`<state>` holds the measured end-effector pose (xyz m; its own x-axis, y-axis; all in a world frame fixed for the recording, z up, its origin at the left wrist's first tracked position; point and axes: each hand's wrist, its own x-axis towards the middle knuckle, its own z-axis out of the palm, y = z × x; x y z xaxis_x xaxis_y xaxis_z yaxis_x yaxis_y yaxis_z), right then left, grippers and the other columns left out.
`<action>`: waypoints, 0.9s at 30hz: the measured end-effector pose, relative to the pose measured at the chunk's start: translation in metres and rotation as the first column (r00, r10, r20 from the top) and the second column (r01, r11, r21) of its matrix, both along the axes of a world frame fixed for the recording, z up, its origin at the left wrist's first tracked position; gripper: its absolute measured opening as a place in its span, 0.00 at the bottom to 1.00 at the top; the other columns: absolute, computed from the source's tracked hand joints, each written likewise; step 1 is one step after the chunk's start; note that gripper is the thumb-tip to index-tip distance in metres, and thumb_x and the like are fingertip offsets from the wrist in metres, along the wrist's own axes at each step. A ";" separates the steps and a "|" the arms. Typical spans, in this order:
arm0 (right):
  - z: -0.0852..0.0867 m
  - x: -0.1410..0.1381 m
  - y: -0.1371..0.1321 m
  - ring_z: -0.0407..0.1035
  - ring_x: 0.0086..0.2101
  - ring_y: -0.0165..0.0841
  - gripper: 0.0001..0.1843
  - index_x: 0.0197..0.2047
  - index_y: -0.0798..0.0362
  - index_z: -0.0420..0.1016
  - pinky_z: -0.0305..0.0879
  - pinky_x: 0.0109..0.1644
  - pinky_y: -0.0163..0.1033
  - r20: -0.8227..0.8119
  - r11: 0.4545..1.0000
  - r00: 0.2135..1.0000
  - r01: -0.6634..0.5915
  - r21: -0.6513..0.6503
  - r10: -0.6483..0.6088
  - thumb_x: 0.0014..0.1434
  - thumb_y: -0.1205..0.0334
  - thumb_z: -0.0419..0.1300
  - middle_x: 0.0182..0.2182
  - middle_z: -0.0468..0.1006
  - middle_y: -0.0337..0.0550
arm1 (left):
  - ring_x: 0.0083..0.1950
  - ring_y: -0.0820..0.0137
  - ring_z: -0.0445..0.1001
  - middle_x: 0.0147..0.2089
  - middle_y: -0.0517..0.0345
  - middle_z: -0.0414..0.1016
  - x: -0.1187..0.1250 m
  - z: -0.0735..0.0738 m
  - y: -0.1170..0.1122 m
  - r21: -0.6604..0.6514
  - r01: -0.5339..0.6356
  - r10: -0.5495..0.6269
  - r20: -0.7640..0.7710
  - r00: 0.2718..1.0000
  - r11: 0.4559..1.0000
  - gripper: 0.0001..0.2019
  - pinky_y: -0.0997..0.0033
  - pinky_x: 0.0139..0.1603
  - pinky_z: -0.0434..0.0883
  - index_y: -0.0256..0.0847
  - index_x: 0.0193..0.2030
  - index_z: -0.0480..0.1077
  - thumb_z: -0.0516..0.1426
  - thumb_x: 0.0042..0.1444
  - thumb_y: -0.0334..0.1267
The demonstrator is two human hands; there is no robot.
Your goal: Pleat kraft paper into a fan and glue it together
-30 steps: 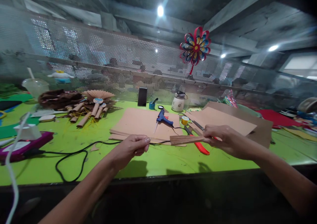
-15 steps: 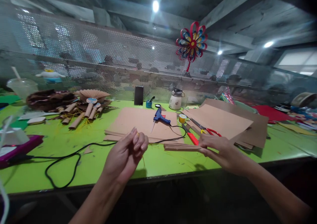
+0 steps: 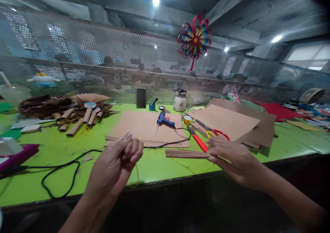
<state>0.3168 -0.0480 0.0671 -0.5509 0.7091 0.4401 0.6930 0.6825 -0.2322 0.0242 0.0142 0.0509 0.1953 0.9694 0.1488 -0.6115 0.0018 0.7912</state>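
My right hand point(image 3: 232, 159) pinches one end of a folded, pleated strip of brown paper point(image 3: 187, 153), which points left, just over the front of the table. My left hand point(image 3: 117, 161) is closed, fingers curled in; a thin yellow thread point(image 3: 137, 174) hangs below it, and a bit of yellow shows between the fingertips. Beyond the hands a blue glue gun point(image 3: 165, 119) lies on a stack of brown paper sheets point(image 3: 131, 124). A red-handled utility knife point(image 3: 199, 142), scissors point(image 3: 209, 129) and a yellow thread spool point(image 3: 187, 119) lie near my right hand.
Finished paper fans point(image 3: 87, 111) lie at the left. A black cord point(image 3: 77, 161) loops across the green table point(image 3: 152, 171) toward a purple box point(image 3: 22, 159). A bottle point(image 3: 180, 100), a blue jar point(image 3: 152, 106) and a phone point(image 3: 141, 98) stand at the back; more brown sheets point(image 3: 227, 119) lie right.
My left hand has moved left and slightly down, apart from the pleated paper. The right hand still grips the paper, more of its folded edges now showing. The view has shifted a little.
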 end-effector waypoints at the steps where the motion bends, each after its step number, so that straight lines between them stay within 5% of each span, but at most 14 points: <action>1: 0.000 0.000 0.000 0.65 0.36 0.36 0.04 0.36 0.54 0.66 0.62 0.41 0.42 -0.001 1.000 1.000 -0.001 -0.003 0.001 0.62 0.70 0.52 0.31 0.70 0.46 | 0.22 0.76 0.54 0.19 0.64 0.48 0.001 0.000 0.001 -0.001 0.000 0.000 -0.004 1.000 1.000 0.18 0.77 0.21 0.55 0.38 0.18 0.55 0.50 0.59 0.31; 8: 0.000 -0.003 -0.004 0.67 0.37 0.37 0.06 0.38 0.55 0.68 0.64 0.41 0.42 -0.006 1.000 1.000 -0.001 0.024 0.002 0.62 0.70 0.51 0.32 0.71 0.47 | 0.21 0.77 0.53 0.19 0.64 0.47 -0.002 0.002 0.002 0.002 -0.060 0.060 0.012 0.998 0.998 0.17 0.78 0.19 0.56 0.37 0.17 0.56 0.52 0.56 0.29; 16: -0.007 0.032 -0.010 0.71 0.39 0.36 0.06 0.39 0.52 0.69 0.67 0.44 0.39 -0.003 0.988 0.995 0.096 0.118 -0.096 0.61 0.70 0.53 0.34 0.75 0.46 | 0.20 0.79 0.53 0.19 0.64 0.51 -0.054 -0.001 0.019 0.004 -0.309 0.308 0.056 0.950 0.951 0.16 0.82 0.16 0.55 0.36 0.19 0.55 0.46 0.58 0.24; 20: -0.009 0.047 -0.014 0.72 0.39 0.36 0.07 0.40 0.52 0.70 0.68 0.43 0.39 0.002 0.989 0.992 0.122 0.089 -0.122 0.61 0.69 0.53 0.34 0.76 0.46 | 0.19 0.81 0.53 0.18 0.66 0.51 -0.072 -0.008 0.038 -0.019 -0.261 0.261 0.099 0.960 0.965 0.18 0.84 0.16 0.54 0.38 0.21 0.52 0.40 0.62 0.24; 24: -0.009 0.062 -0.016 0.72 0.39 0.37 0.07 0.41 0.52 0.71 0.68 0.42 0.39 -0.016 0.980 0.981 0.195 0.044 -0.195 0.61 0.66 0.54 0.35 0.77 0.46 | 0.22 0.82 0.57 0.20 0.65 0.55 -0.078 -0.002 0.042 -0.155 -0.083 0.090 0.044 0.995 0.984 0.18 0.86 0.21 0.57 0.37 0.23 0.55 0.37 0.63 0.22; 27: -0.008 0.070 -0.014 0.73 0.36 0.36 0.07 0.40 0.52 0.73 0.67 0.40 0.38 -0.049 0.974 0.973 0.224 0.011 -0.224 0.61 0.64 0.54 0.34 0.77 0.45 | 0.27 0.80 0.64 0.23 0.60 0.65 -0.075 0.008 0.043 -0.184 -0.129 0.116 -0.079 0.990 0.974 0.17 0.86 0.24 0.60 0.35 0.23 0.58 0.41 0.61 0.21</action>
